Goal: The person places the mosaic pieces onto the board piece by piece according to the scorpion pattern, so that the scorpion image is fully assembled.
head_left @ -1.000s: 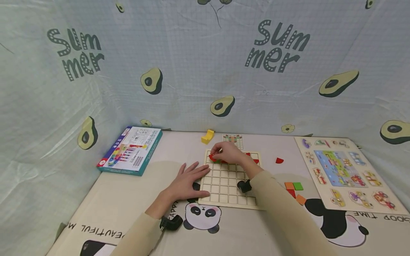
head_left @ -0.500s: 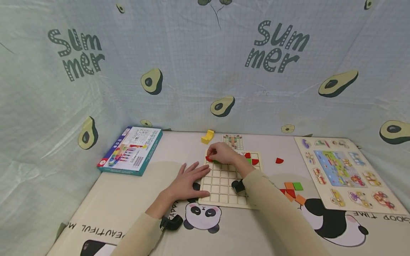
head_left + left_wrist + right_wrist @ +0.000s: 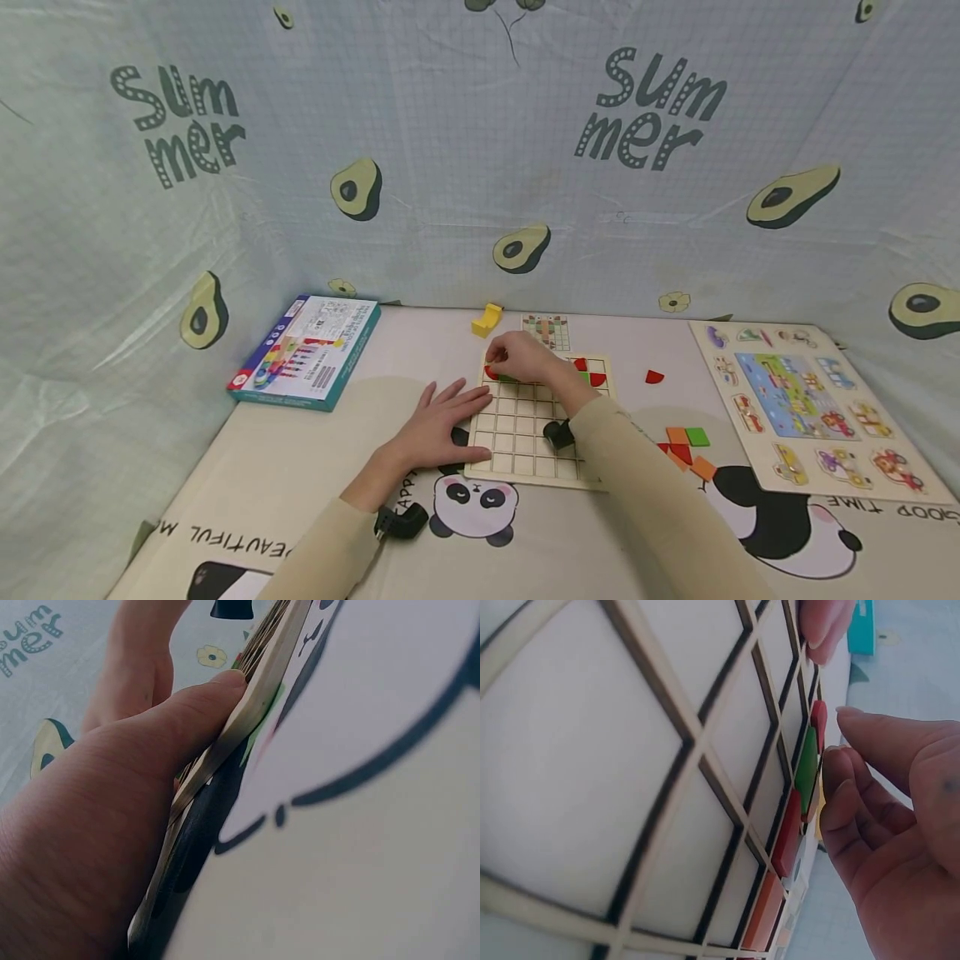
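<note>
A pale wooden grid board [image 3: 523, 442] lies on the table. My left hand [image 3: 442, 429] rests spread at its left edge; in the left wrist view its thumb [image 3: 214, 694] presses on the board's rim. At the board's far left corner, my right hand [image 3: 521, 358] has thumb and fingers curled close about a red quarter-circle tile [image 3: 491, 373]. In the right wrist view this red tile [image 3: 819, 724] sits at the fingertips, beside a green tile [image 3: 806, 772], a red tile [image 3: 786, 836] and an orange tile [image 3: 763, 911] along the far row. More red tiles [image 3: 597, 380] lie at the far right.
Behind the board are a patterned card [image 3: 551, 331] and a yellow block [image 3: 487, 320]. Loose tiles [image 3: 678, 436] and a red quarter-circle [image 3: 655, 377] lie to the right, near a picture puzzle board [image 3: 817, 408]. A boxed set [image 3: 306, 354] lies at the left.
My right hand has shifted slightly left with the red tile, bringing it to the board's far left corner, then slightly back right. The left hand has stayed in place.
</note>
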`<act>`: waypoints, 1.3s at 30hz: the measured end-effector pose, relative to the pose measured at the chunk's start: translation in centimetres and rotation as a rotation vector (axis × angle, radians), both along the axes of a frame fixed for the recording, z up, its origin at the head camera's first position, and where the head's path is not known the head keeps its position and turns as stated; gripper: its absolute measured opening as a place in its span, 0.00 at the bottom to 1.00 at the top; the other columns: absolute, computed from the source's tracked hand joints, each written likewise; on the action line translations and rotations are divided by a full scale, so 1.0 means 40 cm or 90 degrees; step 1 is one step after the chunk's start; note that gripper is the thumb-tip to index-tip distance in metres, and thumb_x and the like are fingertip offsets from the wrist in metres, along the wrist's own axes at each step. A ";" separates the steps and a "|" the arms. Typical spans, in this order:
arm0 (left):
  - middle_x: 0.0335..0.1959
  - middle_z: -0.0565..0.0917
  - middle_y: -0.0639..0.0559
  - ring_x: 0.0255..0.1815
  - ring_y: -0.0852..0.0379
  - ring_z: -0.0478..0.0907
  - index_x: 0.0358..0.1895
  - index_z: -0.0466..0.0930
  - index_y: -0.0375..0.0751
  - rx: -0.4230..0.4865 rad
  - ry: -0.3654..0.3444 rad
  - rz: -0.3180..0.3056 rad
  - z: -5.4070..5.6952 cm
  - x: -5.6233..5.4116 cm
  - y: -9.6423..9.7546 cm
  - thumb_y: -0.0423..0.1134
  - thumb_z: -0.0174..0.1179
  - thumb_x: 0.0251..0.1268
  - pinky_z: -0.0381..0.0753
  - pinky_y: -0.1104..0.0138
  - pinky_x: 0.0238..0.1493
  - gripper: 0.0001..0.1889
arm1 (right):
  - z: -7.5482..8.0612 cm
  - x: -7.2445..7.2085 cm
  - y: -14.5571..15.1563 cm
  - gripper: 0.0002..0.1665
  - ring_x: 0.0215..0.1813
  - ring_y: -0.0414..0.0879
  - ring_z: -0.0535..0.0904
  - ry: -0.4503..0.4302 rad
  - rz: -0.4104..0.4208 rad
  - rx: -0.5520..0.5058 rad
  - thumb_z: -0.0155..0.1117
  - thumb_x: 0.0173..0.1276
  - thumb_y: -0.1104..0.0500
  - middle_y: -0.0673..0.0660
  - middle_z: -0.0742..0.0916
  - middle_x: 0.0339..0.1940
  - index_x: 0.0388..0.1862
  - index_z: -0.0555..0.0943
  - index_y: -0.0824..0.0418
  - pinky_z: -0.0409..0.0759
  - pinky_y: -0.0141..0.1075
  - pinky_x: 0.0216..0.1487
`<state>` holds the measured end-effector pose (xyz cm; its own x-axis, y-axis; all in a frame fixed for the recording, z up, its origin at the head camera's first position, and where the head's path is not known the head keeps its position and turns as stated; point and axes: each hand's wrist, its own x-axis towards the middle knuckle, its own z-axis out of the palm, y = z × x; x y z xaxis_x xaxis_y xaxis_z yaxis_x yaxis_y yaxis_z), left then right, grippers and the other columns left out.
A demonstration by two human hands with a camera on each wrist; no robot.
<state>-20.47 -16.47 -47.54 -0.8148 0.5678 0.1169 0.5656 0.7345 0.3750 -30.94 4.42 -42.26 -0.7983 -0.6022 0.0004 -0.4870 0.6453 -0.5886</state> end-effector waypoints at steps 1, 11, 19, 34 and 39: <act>0.78 0.63 0.56 0.81 0.45 0.47 0.77 0.65 0.51 -0.001 0.000 -0.001 0.000 0.000 0.001 0.68 0.64 0.58 0.36 0.36 0.73 0.46 | 0.000 0.000 0.000 0.02 0.38 0.44 0.78 0.001 0.004 0.008 0.67 0.71 0.63 0.51 0.84 0.34 0.40 0.85 0.61 0.79 0.38 0.45; 0.78 0.63 0.57 0.81 0.45 0.47 0.78 0.65 0.51 -0.003 0.001 -0.001 0.000 -0.001 0.005 0.68 0.64 0.59 0.37 0.37 0.74 0.46 | 0.000 0.000 0.004 0.04 0.37 0.43 0.77 0.000 0.013 0.046 0.69 0.70 0.62 0.50 0.84 0.32 0.40 0.86 0.61 0.78 0.37 0.43; 0.79 0.62 0.57 0.81 0.46 0.46 0.78 0.64 0.52 -0.010 -0.007 -0.001 -0.003 -0.003 0.007 0.69 0.63 0.59 0.35 0.37 0.74 0.46 | 0.004 0.007 0.046 0.09 0.41 0.45 0.79 -0.026 -0.016 -0.049 0.67 0.71 0.61 0.52 0.85 0.38 0.46 0.85 0.64 0.79 0.40 0.48; 0.79 0.62 0.56 0.82 0.45 0.45 0.78 0.64 0.51 0.002 -0.019 0.004 0.001 -0.001 0.001 0.69 0.63 0.59 0.34 0.38 0.74 0.46 | 0.053 0.022 0.232 0.14 0.44 0.52 0.79 -0.011 -0.104 -0.123 0.67 0.71 0.58 0.56 0.84 0.41 0.51 0.84 0.66 0.80 0.41 0.45; 0.79 0.62 0.56 0.81 0.45 0.45 0.78 0.64 0.50 0.002 -0.017 0.003 0.003 0.000 0.002 0.68 0.63 0.60 0.35 0.38 0.74 0.46 | 0.059 0.030 0.302 0.17 0.46 0.53 0.79 -0.007 -0.140 -0.099 0.67 0.71 0.58 0.58 0.84 0.43 0.53 0.83 0.68 0.79 0.44 0.48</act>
